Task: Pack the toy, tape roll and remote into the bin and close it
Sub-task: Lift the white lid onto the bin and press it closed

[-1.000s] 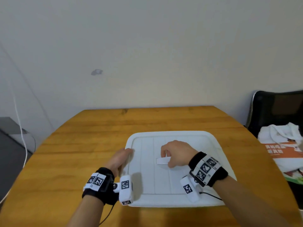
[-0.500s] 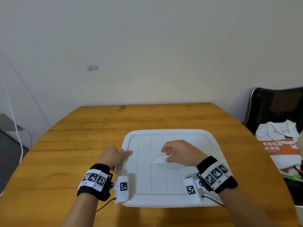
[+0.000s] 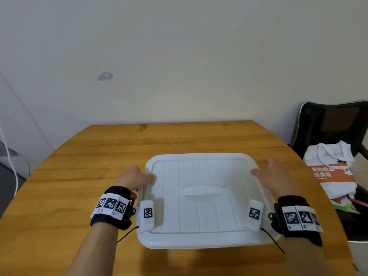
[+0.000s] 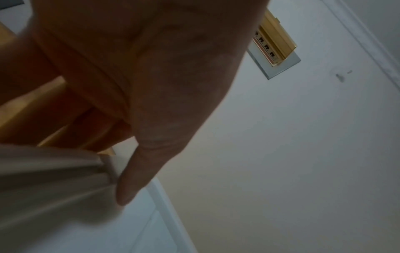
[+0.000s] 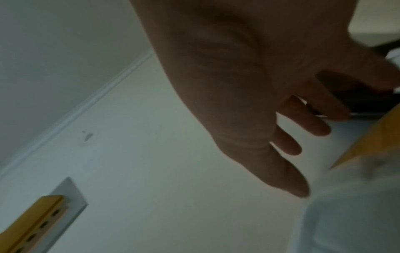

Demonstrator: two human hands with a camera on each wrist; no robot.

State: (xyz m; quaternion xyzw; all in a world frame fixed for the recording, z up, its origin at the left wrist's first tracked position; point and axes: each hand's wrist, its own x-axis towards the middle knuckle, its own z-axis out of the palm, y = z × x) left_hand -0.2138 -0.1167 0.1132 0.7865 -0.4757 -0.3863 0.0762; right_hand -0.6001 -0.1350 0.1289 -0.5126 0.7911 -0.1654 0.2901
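The white plastic bin (image 3: 201,239) stands on the wooden bench (image 3: 79,156), its ribbed white lid (image 3: 199,176) already on. The left hand (image 3: 133,177) clasps the lid's edge; the right hand (image 3: 276,176) hovers, fingers spread. Probably only pressing remains.

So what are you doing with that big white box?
A person is closing a white bin on the wooden table. Its lid is already on top. The left hand grips the lid's left edge, thumb on top. The right hand is open at the right edge. The toy, tape and remote can't be seen.
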